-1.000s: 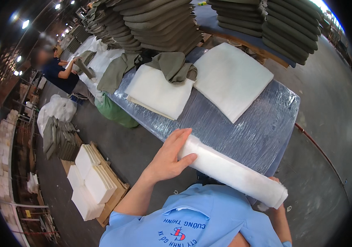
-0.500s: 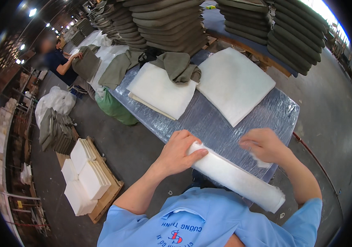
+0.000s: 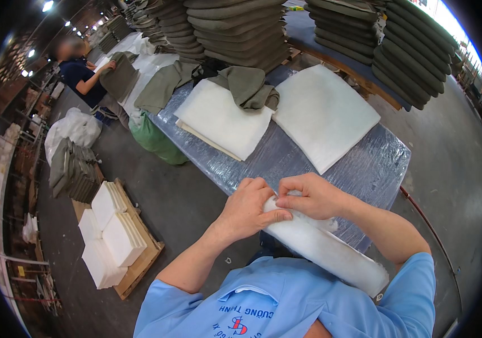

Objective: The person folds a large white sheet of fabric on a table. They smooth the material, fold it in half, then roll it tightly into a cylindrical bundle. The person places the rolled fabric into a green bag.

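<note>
Long table (image 3: 365,163) wrapped in shiny film, running away up-left, with stacks of olive cushions (image 3: 235,28) at its far end and more (image 3: 415,50) to the right. On the film, two flat white pads: one (image 3: 325,112) right of centre, one (image 3: 221,121) left of it with an olive cover (image 3: 249,87) crumpled on its far edge. On the floor to the left, a pallet (image 3: 139,265) of white pads, a green bag (image 3: 154,138), a co-worker (image 3: 80,70) bent over another olive cover.

At the near edge, a white roll (image 3: 325,250) lying slantwise between table and chest. Half a second ago gripped by the left hand alone, right hand hovering open beside it; now both closed on its upper end. Left hand (image 3: 249,205) clenched round the roll, thumb across the top. Right hand (image 3: 311,194) pinching the same end, fingertips meeting the left thumb. By the look of it, working at the roll's end rather than just carrying it.

Roll's end itself hidden under the fingers; whether film or filling is pinched, impossible to tell. Lower end partly cut off by the blue shirt (image 3: 286,304)
</note>
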`<state>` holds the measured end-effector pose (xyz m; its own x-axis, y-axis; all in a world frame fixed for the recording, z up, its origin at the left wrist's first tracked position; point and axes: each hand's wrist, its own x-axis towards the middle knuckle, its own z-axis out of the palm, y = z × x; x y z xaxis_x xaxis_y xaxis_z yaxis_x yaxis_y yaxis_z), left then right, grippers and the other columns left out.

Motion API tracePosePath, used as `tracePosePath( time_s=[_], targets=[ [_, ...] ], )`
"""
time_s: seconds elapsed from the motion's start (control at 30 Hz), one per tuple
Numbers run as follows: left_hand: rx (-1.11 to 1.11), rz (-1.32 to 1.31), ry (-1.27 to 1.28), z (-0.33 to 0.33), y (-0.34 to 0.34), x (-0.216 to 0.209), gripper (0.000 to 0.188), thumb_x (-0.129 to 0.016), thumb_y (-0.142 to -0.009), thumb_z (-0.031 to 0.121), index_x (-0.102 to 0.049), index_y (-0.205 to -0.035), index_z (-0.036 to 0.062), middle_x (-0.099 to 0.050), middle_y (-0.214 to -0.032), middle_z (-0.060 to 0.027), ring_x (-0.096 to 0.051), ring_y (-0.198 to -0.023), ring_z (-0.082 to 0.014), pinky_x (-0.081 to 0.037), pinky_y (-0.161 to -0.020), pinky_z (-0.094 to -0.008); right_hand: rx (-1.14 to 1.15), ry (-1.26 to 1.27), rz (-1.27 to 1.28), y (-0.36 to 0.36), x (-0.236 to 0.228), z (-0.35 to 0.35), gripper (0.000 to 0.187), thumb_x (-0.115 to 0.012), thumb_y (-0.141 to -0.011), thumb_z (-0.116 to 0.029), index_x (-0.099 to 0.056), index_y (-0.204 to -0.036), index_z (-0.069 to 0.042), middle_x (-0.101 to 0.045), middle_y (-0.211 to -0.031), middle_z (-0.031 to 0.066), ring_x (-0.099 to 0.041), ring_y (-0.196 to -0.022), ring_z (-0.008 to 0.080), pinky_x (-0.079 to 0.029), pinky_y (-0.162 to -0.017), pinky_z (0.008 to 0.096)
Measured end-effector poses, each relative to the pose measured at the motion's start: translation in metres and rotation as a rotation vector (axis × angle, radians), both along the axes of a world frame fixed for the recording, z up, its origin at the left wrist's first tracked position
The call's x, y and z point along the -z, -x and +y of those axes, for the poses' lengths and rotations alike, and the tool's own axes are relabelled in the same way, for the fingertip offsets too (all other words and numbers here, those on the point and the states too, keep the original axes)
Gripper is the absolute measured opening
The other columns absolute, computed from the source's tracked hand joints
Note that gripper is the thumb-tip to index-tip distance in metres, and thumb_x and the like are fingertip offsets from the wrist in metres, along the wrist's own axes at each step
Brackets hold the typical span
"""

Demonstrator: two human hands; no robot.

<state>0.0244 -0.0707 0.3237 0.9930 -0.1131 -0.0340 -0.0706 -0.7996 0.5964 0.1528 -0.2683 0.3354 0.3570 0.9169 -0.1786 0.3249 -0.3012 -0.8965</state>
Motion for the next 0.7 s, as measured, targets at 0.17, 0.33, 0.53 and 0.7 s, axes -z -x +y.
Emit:
tracePosePath(
  time_s=[0.17,0.33,0.53,0.7],
  targets=[
    [0.003,0.021,-0.007,-0.004,-0.001,-0.001,0.069,-0.073,-0.089,0.068,-0.074,-0.105,0.0005,-0.065,-0.107,-0.0133,-0.058,-0.11,-0.0343,-0.053,-0.093,-0.047,0.098,0.036,0.196,0.005,0.038,-0.006,0.028,-0.068,-0.104,-0.033,-0.072,-0.098,-0.006,-0.07,-0.085,0.0073,-0.062,-0.083,0.0162,-0.05,-0.076,0.0353],
    [-0.019,-0.014,0.024,0.001,0.001,0.009,0.069,-0.072,-0.089,0.068,-0.073,-0.102,0.0012,-0.07,-0.11,-0.016,-0.059,-0.115,-0.0369,-0.053,-0.096,-0.0484,0.11,0.128,0.234,0.005,0.037,0.0,0.03,-0.067,-0.104,-0.035,-0.073,-0.099,-0.006,-0.07,-0.086,0.0078,-0.062,-0.084,0.0168,-0.05,-0.077,0.0359],
    [0.007,0.028,0.021,-0.003,-0.001,-0.001,0.069,-0.073,-0.089,0.067,-0.074,-0.108,0.0012,-0.071,-0.116,-0.0171,-0.058,-0.122,-0.0389,-0.05,-0.102,-0.0492,0.148,0.241,0.007,-0.005,0.052,-0.001,0.03,-0.069,-0.102,-0.034,-0.073,-0.103,-0.004,-0.071,-0.088,0.0113,-0.063,-0.082,0.0206,-0.051,-0.077,0.0377],
    [-0.011,0.014,0.034,-0.004,0.007,-0.001,0.07,-0.074,-0.089,0.064,-0.075,-0.121,0.0025,-0.071,-0.116,-0.0178,-0.058,-0.122,-0.0401,-0.049,-0.105,-0.0493,0.256,0.035,-0.059,-0.005,0.031,-0.013,0.021,-0.072,-0.098,-0.023,-0.073,-0.111,-0.007,-0.075,-0.096,0.0123,-0.07,-0.084,0.028,-0.054,-0.076,0.0406]
  ],
)
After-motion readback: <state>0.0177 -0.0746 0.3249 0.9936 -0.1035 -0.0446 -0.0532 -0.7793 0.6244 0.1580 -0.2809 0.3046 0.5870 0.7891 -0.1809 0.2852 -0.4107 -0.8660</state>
